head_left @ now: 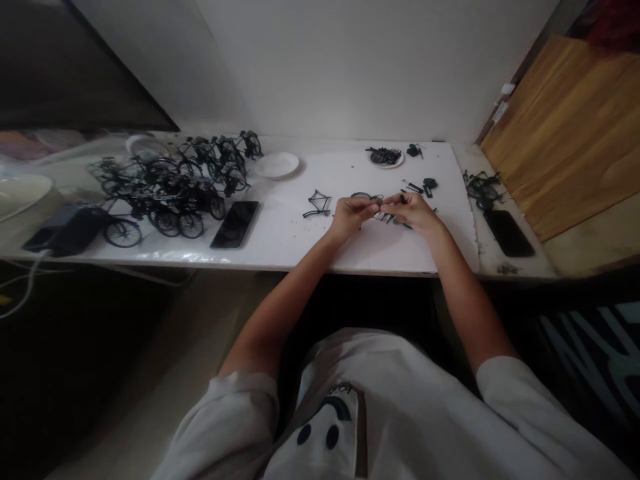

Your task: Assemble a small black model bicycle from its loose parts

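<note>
My left hand [349, 215] and my right hand [414, 212] meet above the white board on the table, fingertips pinched together. Between them is a small dark bicycle-model part [379, 202], largely covered by the fingers, so its exact kind is unclear. Just behind the fingers part of a miniature wheel [360, 195] shows. More thin dark pieces lie under and beside my right hand. A black miniature bicycle frame [319, 204] rests on the board left of my left hand, with tiny specks scattered near it.
Many black miniature bicycles [175, 183] crowd the left side. Beside them are a phone [235, 225] and a white plate [277, 165]. At the back, another plate holds dark wheels [384, 156]. Loose green-black parts [429, 185] lie right; a second phone [509, 233] sits near a wooden panel [570, 133].
</note>
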Demonstrator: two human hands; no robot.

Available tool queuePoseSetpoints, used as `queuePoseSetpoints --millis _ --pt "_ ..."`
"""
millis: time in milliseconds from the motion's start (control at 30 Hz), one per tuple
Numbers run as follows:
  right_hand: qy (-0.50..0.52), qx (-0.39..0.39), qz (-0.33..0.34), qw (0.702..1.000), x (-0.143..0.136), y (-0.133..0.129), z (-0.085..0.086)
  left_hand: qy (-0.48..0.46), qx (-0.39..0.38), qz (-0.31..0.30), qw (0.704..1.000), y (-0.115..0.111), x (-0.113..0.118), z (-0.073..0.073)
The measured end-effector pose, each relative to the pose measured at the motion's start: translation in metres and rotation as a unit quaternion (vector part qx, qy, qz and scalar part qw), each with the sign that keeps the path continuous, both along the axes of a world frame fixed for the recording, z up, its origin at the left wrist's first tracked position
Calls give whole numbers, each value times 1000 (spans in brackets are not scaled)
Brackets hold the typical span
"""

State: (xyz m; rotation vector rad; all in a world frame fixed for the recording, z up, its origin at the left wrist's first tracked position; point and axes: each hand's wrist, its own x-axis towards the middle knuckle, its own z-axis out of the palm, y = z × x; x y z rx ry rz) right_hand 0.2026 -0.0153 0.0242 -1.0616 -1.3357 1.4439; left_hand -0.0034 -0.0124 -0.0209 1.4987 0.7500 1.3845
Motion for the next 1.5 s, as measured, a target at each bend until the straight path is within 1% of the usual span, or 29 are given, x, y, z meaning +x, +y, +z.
queuePoseSetpoints --millis 167,433,567,700,867,1033,1133,1367,1500 --pt "0 3 2 1000 1 1 -1 -17 -9 1 1000 0 1 -1" --pt "19 -24 58 998 8 7 -9 -31 15 -8 999 0 3 -4" --pt "9 -17 49 999 8 8 -11 -3 15 20 1000 -1 2 -4" --pt "2 -11 49 999 7 7 -11 21 3 35 999 -3 1 -1" --pt "-3 -9 65 998 7 4 -7 19 -9 28 999 -5 0 1" --pt "-3 -16 86 996 8 4 -6 18 -16 22 999 -3 1 0" --pt "3 -17 80 997 8 5 -8 19 -15 23 999 -3 1 -1" --pt "-7 2 40 999 4 5 -11 13 -25 29 999 -4 0 -1" --pt "-13 9 31 999 5 8 -13 11 -33 3 999 -6 0 2"
